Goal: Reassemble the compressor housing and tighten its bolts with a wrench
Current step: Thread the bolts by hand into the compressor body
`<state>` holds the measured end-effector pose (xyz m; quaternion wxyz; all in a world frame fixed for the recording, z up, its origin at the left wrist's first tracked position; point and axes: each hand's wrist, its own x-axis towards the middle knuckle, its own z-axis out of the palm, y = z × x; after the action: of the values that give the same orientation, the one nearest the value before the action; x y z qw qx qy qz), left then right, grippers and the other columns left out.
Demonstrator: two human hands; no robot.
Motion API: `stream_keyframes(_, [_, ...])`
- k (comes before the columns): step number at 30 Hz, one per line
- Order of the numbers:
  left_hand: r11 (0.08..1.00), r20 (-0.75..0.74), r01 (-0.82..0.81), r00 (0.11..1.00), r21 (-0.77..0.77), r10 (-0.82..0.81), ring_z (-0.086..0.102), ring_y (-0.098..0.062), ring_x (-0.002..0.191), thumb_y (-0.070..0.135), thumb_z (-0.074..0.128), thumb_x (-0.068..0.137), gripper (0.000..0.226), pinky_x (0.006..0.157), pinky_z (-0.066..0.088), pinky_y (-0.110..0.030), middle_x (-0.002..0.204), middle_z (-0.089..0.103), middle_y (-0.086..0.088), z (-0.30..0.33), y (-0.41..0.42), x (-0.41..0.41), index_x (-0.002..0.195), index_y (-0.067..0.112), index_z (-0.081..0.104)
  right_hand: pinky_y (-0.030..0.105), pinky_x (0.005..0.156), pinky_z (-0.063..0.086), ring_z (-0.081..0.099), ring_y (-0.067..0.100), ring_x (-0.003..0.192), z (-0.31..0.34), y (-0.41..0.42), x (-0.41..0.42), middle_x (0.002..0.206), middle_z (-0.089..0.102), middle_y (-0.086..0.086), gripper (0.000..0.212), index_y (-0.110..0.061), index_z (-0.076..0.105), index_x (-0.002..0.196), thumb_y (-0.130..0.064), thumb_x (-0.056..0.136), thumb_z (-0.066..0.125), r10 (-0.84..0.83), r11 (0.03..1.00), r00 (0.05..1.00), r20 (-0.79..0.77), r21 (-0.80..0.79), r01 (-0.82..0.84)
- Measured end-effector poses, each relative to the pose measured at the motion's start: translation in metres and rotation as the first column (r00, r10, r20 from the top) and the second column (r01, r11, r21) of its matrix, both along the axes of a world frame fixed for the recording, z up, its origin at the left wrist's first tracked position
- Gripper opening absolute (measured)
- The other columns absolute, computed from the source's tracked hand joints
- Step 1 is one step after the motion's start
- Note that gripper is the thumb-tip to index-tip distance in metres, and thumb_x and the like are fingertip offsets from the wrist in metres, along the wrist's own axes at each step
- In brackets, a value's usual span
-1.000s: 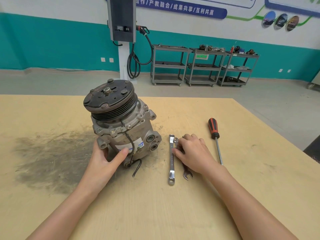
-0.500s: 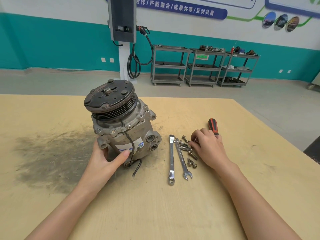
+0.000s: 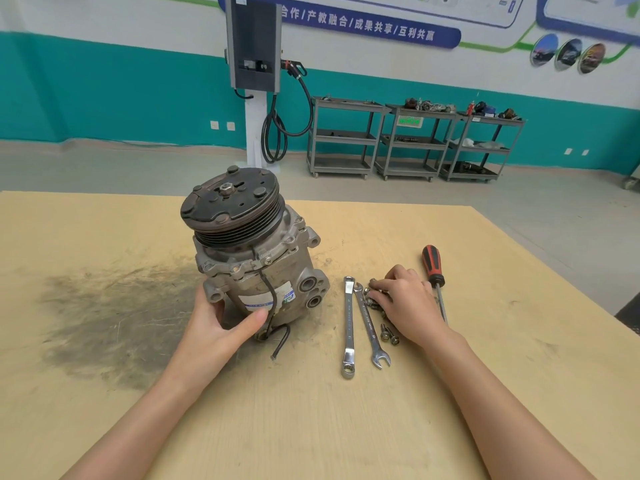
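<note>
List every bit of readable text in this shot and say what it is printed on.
"合作 / 产教融合 / 成果共享 / 互利共赢": white characters on the blue wall banner; its left end is hidden behind the charger.
Compressor label: print too blurred to read.
Wrenches: stamped marks too small to read.
Green sign on the middle cart: illegible.
Upper wall posters: too small to read.

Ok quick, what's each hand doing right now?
Left hand: holds the compressor steady.
Right hand: fingers curled over the bolts; whether it grips one cannot be told.
</note>
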<state>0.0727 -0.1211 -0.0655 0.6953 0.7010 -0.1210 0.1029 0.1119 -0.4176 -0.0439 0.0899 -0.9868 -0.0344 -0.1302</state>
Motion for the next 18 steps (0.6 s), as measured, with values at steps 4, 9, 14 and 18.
stream_keyframes(4, [1.0, -0.003, 0.009, 1.0, -0.009, -0.009, 0.055, 0.009, 0.118, 0.02, 0.08, 0.076, 0.069, 0.087, 0.041, -0.001, 0.123, 0.062, 0.029, 0.0, -0.001, 0.0, 0.133, 0.026, 0.043, 0.039, 0.087, 0.033, 0.043, 0.022, 0.109, 0.0, 0.004, 0.002, 0.114, 0.051, 0.001, 0.03, -0.026, 0.063, 0.125, -0.036, 0.099, 0.049, -0.022, 1.0, 0.999, -0.044, 0.003, 0.022])
stream_keyframes(9, [1.0, -0.013, -0.002, 1.0, -0.013, 0.001, 0.054, 0.01, 0.119, 0.024, 0.078, 0.073, 0.07, 0.087, 0.041, -0.002, 0.124, 0.061, 0.03, -0.001, -0.001, 0.0, 0.133, 0.031, 0.042, 0.039, 0.088, 0.033, 0.041, 0.022, 0.111, 0.004, 0.01, 0.005, 0.112, 0.049, 0.0, 0.025, -0.024, 0.064, 0.119, -0.03, 0.097, 0.053, -0.048, 0.998, 0.996, -0.074, 0.042, 0.052])
stream_keyframes(14, [1.0, -0.029, -0.006, 1.0, -0.012, 0.006, 0.053, 0.005, 0.123, 0.025, 0.078, 0.072, 0.07, 0.093, 0.043, -0.006, 0.129, 0.061, 0.024, -0.002, -0.001, -0.001, 0.132, 0.036, 0.042, 0.039, 0.089, 0.035, 0.042, 0.022, 0.113, 0.008, 0.011, 0.008, 0.105, 0.047, -0.004, 0.014, -0.025, 0.06, 0.105, -0.03, 0.092, 0.058, -0.1, 0.982, 0.986, -0.131, 0.148, 0.119])
stream_keyframes(18, [1.0, -0.03, -0.02, 0.999, -0.009, 0.02, 0.053, 0.005, 0.124, 0.027, 0.079, 0.072, 0.072, 0.098, 0.042, -0.013, 0.13, 0.06, 0.025, -0.002, -0.001, -0.002, 0.132, 0.04, 0.04, 0.039, 0.088, 0.037, 0.044, 0.021, 0.109, 0.01, 0.013, 0.005, 0.101, 0.051, -0.006, 0.007, -0.029, 0.053, 0.092, -0.029, 0.092, 0.06, -0.079, 0.975, 0.987, -0.142, 0.195, 0.106])
